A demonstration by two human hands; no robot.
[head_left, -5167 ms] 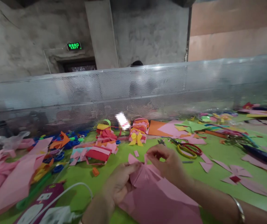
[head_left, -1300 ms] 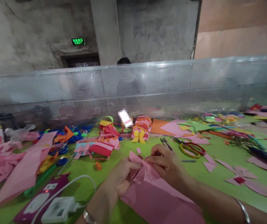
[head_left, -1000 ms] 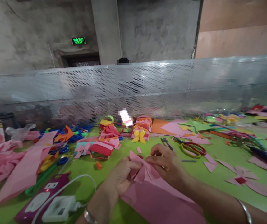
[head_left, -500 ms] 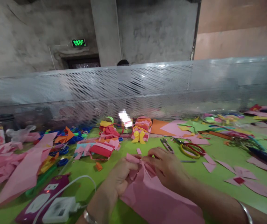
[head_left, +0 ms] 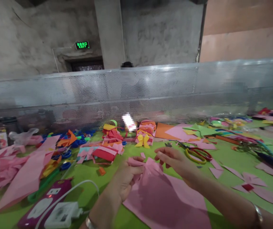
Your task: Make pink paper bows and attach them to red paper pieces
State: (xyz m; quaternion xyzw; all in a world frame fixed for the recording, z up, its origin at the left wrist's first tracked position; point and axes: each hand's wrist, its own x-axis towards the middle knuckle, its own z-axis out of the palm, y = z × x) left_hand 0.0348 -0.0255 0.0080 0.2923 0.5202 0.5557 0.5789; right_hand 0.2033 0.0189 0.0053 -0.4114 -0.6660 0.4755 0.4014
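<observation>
Right fingers (head_left: 165,156) have drawn back from pink paper (head_left: 166,195).

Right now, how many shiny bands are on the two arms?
2. One band circles the left arm, at the bottom edge; the other band circles the right arm, at lower right. More may sit out of view.
</observation>
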